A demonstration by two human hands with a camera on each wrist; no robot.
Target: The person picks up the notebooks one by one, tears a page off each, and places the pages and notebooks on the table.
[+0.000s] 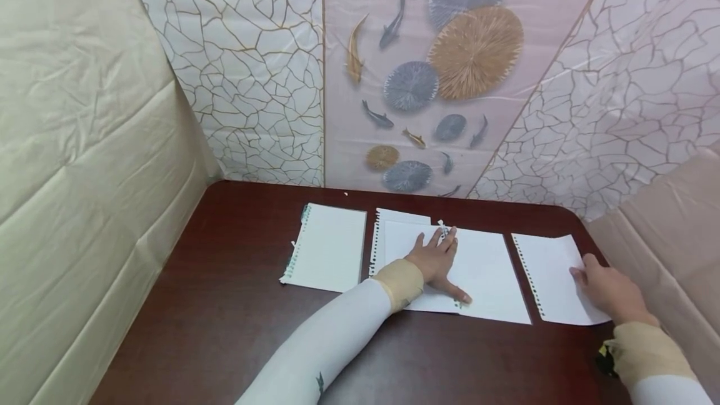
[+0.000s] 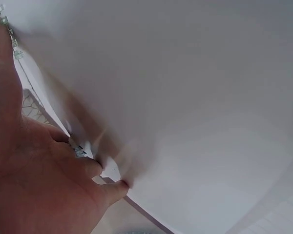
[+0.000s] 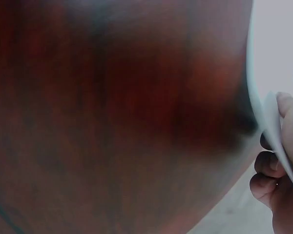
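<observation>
An open notebook (image 1: 489, 274) lies on the table with blank white pages. My left hand (image 1: 435, 264) rests across its middle, fingers spread, thumb toward the near edge; in the left wrist view the left hand (image 2: 49, 170) touches the page by the binding holes. At the right, my right hand (image 1: 613, 289) pinches the right edge of a loose sheet (image 1: 554, 277) with a row of punched holes down its left side. The right wrist view has the right hand (image 3: 288, 146) with the sheet's edge (image 3: 276, 122) between thumb and curled fingers.
Another white sheet (image 1: 402, 214) with a torn, holed edge lies partly under the notebook. Further left is a white pad (image 1: 332, 245) with ragged bits along its left edge. The dark red-brown table (image 1: 225, 317) meets patterned cloth walls behind and plain cloth at the sides.
</observation>
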